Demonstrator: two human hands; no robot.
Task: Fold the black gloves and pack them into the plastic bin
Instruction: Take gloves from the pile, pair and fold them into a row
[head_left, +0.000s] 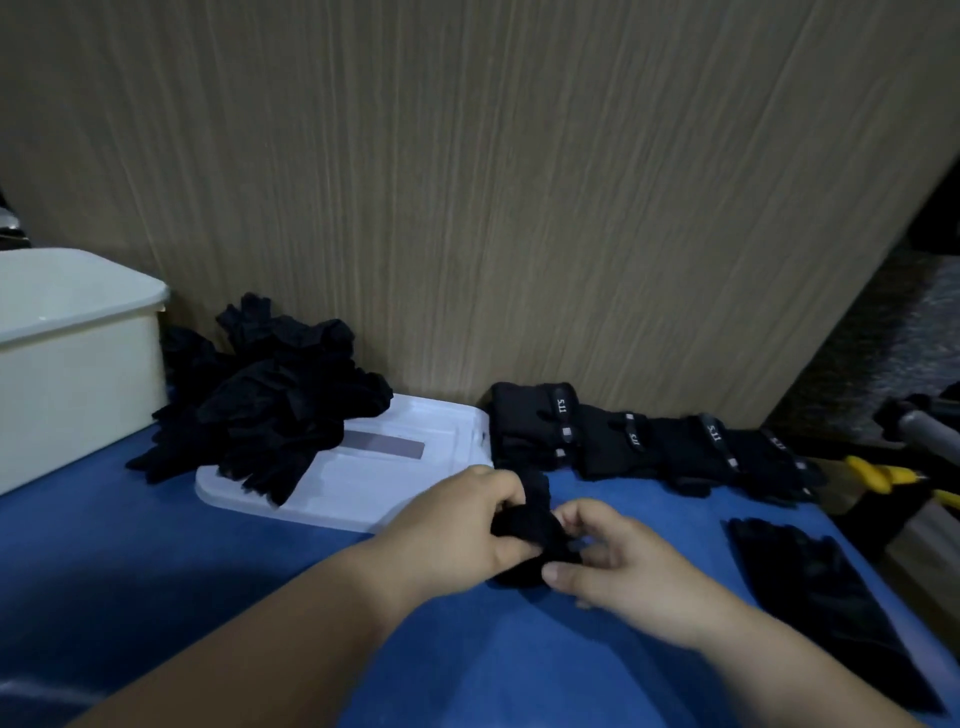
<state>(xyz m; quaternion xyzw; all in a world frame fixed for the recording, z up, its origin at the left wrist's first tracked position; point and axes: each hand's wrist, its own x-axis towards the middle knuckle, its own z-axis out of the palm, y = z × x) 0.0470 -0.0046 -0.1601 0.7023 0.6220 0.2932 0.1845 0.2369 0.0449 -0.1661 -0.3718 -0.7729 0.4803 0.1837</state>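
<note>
Over the blue table, both hands grip one black glove (530, 525), bunched between them. My left hand (467, 525) pinches its left side and my right hand (618, 561) holds its right side. A loose heap of black gloves (270, 395) lies at the back left, partly on a white lid (400, 467). A row of folded gloves (649, 441) with printed straps runs along the back right. Another flat black glove (810, 587) lies at the right edge. The white plastic bin (78, 358) stands at the far left.
A wood-grain panel (467, 182) rises right behind the table. Yellow-handled pliers (883, 475) and a grey tool handle (924, 421) lie off the right edge. Blue table surface (156, 561) shows in front of the bin.
</note>
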